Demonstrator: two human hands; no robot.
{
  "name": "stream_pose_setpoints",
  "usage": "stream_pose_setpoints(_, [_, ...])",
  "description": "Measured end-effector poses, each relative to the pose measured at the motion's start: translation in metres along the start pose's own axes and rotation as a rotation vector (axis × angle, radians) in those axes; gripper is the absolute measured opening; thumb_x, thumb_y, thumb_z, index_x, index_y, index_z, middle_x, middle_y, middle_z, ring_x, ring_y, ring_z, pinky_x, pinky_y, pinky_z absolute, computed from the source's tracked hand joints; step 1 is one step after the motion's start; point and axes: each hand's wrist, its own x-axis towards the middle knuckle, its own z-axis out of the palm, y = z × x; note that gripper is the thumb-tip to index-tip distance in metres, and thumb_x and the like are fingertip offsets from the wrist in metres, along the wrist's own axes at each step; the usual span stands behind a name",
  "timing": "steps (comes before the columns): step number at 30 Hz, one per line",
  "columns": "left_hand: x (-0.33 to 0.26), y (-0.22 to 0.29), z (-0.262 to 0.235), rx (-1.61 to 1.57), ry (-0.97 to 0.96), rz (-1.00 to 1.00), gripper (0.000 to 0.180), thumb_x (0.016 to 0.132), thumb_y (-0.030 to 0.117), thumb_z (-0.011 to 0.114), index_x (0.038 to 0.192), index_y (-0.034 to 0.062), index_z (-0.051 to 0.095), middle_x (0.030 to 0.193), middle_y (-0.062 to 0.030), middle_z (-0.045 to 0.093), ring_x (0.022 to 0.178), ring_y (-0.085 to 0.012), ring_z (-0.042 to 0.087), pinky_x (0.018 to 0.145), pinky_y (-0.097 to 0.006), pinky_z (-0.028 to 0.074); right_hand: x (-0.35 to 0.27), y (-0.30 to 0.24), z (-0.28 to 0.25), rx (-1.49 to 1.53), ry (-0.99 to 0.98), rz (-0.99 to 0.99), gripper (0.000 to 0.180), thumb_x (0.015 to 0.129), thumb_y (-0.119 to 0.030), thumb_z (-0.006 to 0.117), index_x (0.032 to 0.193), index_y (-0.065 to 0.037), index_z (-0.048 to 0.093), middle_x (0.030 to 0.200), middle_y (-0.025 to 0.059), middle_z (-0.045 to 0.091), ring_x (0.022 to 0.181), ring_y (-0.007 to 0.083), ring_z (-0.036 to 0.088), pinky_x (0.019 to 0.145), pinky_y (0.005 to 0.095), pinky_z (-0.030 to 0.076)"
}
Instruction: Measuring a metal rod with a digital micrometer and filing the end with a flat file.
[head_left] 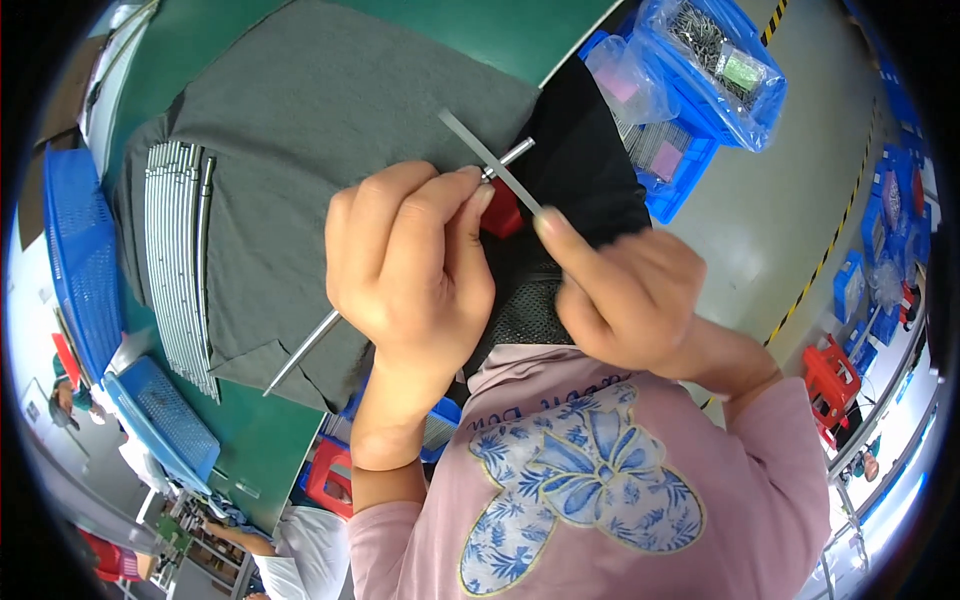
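Note:
My left hand (410, 255) is closed around a thin silver metal rod (304, 350). The rod runs slantwise through the fist, its far end sticking out past the thumb and fingertip. In my right hand (630, 295) is a narrow flat grey strip that looks like a flat file (470, 139), pinched at its near end. It crosses the rod close to the left fingertips; whether the two touch I cannot tell. The right hand is slightly blurred. Under the crossing point a red object (503, 210) shows in part against black fabric (580, 140).
A grey cloth (290, 110) covers much of the green table (245, 425). Side by side on its left lie several silver rods (175, 260). Blue baskets (80, 250) stand at the left edge. At the upper right are blue bins (690, 185) of metal parts. Another person sits lower left.

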Motion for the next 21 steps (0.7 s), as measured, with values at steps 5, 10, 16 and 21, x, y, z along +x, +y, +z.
stream_pose_setpoints(5, [0.000,0.001,0.000,0.002,0.001,-0.006,0.020,0.061,-0.001,0.074,0.079,0.0050,0.066,0.077,-0.0064,0.059,0.065,-0.0220,0.052,0.057,-0.031,0.043,0.011,0.004,0.002,-0.005,0.019,-0.022,0.052,0.057,0.005,0.060,0.109,0.002,0.067,0.049,-0.0012,0.040,0.038,0.0137,0.037,0.040,0.0280,0.028])
stream_pose_setpoints(10, [-0.003,0.001,-0.001,-0.017,-0.017,-0.039,0.021,0.062,-0.001,0.074,0.080,0.0048,0.067,0.078,-0.0068,0.060,0.065,-0.0222,0.052,0.057,-0.031,0.042,-0.002,-0.005,-0.001,0.006,-0.009,0.046,0.054,0.056,0.005,0.058,0.109,0.003,0.066,0.048,-0.0014,0.039,0.037,0.0136,0.036,0.039,0.0287,0.028])
stream_pose_setpoints(16, [0.000,0.001,0.000,-0.014,-0.002,0.003,0.021,0.062,-0.001,0.075,0.080,0.0046,0.066,0.077,-0.0067,0.060,0.064,-0.0220,0.052,0.057,-0.031,0.041,0.020,0.002,0.008,0.066,0.021,0.031,0.051,0.058,0.007,0.058,0.108,0.003,0.066,0.049,-0.0013,0.041,0.037,0.0136,0.037,0.039,0.0289,0.029])
stream_pose_setpoints(21, [0.000,0.000,0.000,0.011,-0.026,0.020,0.021,0.062,-0.001,0.074,0.080,0.0042,0.066,0.077,-0.0070,0.059,0.064,-0.0220,0.052,0.057,-0.031,0.042,-0.008,0.002,-0.010,0.032,-0.125,0.059,0.051,0.063,0.009,0.061,0.113,0.003,0.064,0.052,-0.0011,0.043,0.040,0.0131,0.040,0.041,0.0289,0.030])
